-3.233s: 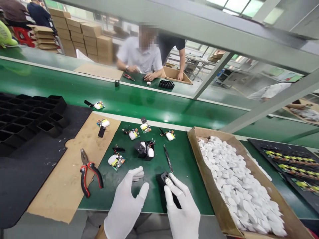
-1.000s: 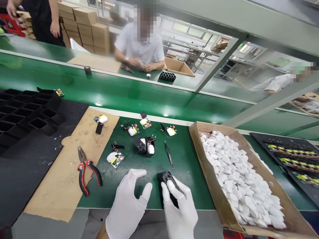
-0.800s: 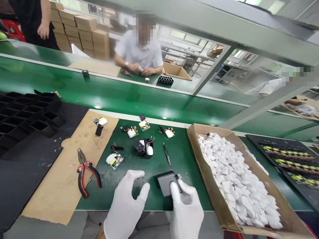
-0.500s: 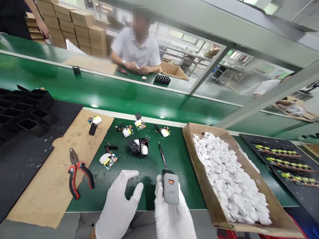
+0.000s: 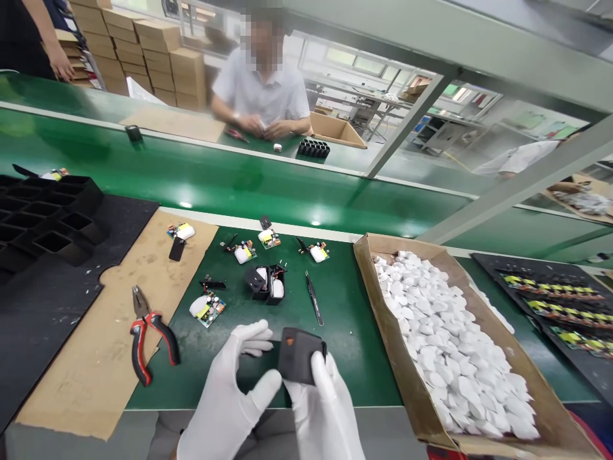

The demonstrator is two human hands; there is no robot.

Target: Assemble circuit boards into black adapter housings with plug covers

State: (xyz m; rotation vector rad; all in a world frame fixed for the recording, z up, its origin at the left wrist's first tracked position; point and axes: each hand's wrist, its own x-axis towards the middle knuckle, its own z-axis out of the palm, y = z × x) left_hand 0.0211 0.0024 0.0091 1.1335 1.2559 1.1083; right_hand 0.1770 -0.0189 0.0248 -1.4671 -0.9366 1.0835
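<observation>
A small black charger housing (image 5: 299, 355) is gripped by my right hand (image 5: 328, 399) above the front of the green bench, its broad side turned up. My left hand (image 5: 234, 386), white-gloved like the other, is held open just left of the housing, thumb and fingers apart. Ahead of both hands are two black housings (image 5: 266, 285) with white-wrapped parts inside. Black tweezers (image 5: 315, 299) lie to their right. Several circuit boards with white pads, such as this board (image 5: 207, 309), are spread about the bench.
Red-and-black pliers (image 5: 146, 332) rest partly on brown cardboard (image 5: 71, 377) at left, beside black empty housings (image 5: 52, 217). A carton (image 5: 383, 326) of white pieces stands at right, with a black board tray (image 5: 565, 319) beyond it. A person (image 5: 263, 89) works across the green belt (image 5: 230, 182).
My right hand has turned the charger housing from its grey port end to its black broad side and moved it slightly left. My left hand stays open close by.
</observation>
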